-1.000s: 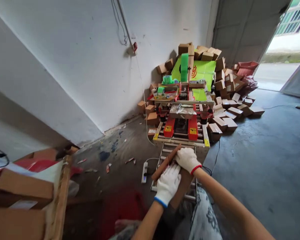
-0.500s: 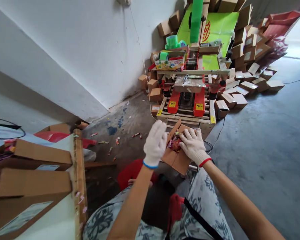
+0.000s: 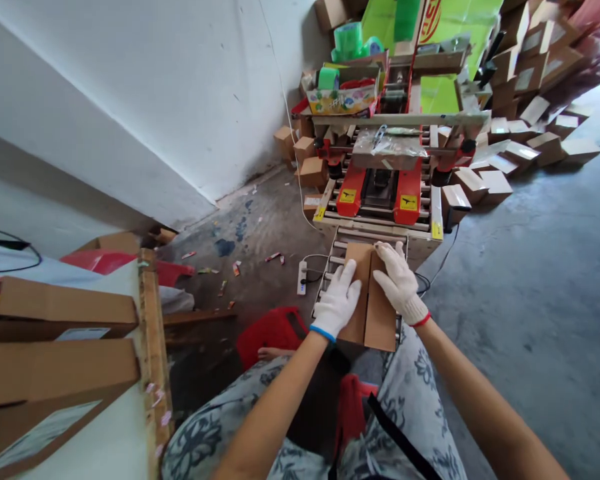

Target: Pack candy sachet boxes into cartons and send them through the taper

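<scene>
Far left, cartons (image 3: 65,303) lie beside a wooden rail (image 3: 155,340); next, a power strip (image 3: 301,279) rests on the floor. Ahead, a red-armed machine (image 3: 409,193) bears a plastic-covered box (image 3: 390,160); more boxes (image 3: 547,145) heap at right. The gloved left hand (image 3: 337,301), fingers spread, grips nothing, lying over the left flap of the folded-over carton (image 3: 380,323) on the roller track (image 3: 336,261); the gloved right hand (image 3: 400,281), loosely open, rests on its right flap.

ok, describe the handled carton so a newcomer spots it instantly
Start at the red-panelled machine. In front, a roller conveyor carries a brown carton, its flaps folded down. Only this carton has the left hand and right hand over it.
</scene>
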